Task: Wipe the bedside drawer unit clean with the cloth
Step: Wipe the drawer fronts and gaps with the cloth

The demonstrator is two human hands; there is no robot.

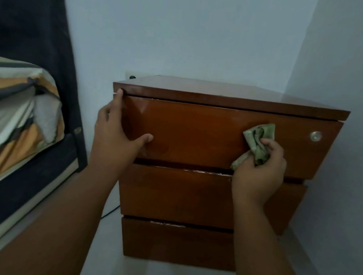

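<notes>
A glossy brown wooden drawer unit [195, 191] with three drawers stands in the room's corner. My right hand [259, 171] grips a crumpled green cloth [257, 140] and presses it against the front of the top drawer, left of a round silver lock [316, 136]. My left hand [117, 133] rests on the left end of the same drawer front, fingers spread, with one fingertip at the gap under the top panel and the thumb flat on the wood.
A bed with a dark frame [30, 185] and striped pillows [23, 103] stands close on the left. Pale walls meet behind the unit. A wall socket [131, 75] and a black cable [110, 212] show at the unit's left. The floor is pale.
</notes>
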